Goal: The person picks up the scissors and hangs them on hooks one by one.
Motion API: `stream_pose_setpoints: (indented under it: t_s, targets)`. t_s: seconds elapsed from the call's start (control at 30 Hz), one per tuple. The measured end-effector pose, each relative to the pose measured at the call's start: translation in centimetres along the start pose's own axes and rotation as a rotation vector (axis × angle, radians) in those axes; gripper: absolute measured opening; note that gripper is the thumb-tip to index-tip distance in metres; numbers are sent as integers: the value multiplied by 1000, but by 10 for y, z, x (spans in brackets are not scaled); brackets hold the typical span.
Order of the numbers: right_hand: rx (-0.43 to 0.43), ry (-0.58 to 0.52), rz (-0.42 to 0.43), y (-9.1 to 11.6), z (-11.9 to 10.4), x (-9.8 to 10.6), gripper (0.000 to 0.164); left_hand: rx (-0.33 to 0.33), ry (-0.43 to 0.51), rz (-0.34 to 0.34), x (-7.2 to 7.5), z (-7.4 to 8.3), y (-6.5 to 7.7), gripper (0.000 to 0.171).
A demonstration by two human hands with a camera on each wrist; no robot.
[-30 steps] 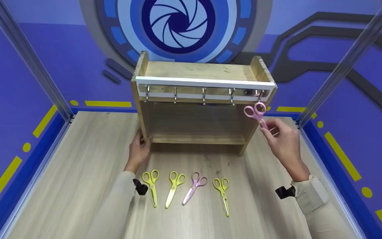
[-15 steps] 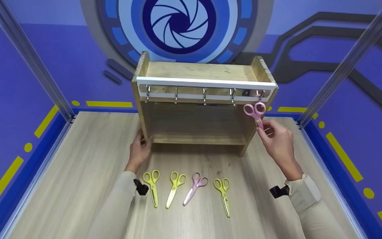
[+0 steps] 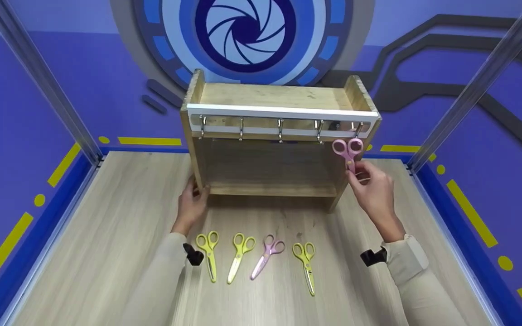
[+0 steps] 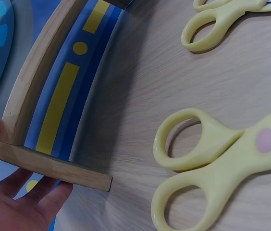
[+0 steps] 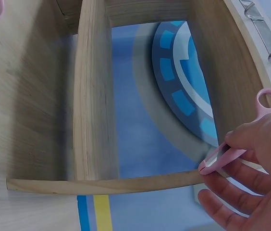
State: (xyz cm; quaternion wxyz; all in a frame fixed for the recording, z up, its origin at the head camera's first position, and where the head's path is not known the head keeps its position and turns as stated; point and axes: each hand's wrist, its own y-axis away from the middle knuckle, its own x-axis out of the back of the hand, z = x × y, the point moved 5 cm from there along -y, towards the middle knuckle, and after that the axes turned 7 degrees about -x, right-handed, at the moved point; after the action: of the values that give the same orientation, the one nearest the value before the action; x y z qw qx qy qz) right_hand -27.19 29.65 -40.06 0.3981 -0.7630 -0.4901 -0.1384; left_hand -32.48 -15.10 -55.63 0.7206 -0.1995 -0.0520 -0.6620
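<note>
A small wooden shelf (image 3: 272,189) stands on the table, a white rail (image 3: 261,109) of metal hooks across its upper front. Low on the shelf's left side panel, my left hand (image 3: 191,206) grips the board, thumb in front and fingers behind in the left wrist view. My right hand (image 3: 375,188) pinches pink scissors (image 3: 350,164) by the blades, point down. Their finger loops face up, just under the rightmost hook (image 3: 359,128), and one loop overlaps its tip in the head view. In the right wrist view the scissors' blades (image 5: 229,156) lie between thumb and fingers.
In front of the shelf lies a row of scissors: yellow (image 3: 211,259), yellow (image 3: 236,259), pink (image 3: 263,259) and yellow (image 3: 307,268). Metal posts (image 3: 483,81) and printed blue-purple walls (image 3: 52,86) enclose the table (image 3: 120,217).
My right hand has moved left and slightly up with the pink scissors, which have turned more upright under the rightmost hook. The left hand keeps its grip on the shelf.
</note>
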Motion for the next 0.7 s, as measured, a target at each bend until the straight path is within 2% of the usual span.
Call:
stream_pose_setpoints:
  t_s: [0.7]
  targets:
    - [3,-25,-13,1,1,-6,18,-4,-3,3,0,0,-1,61]
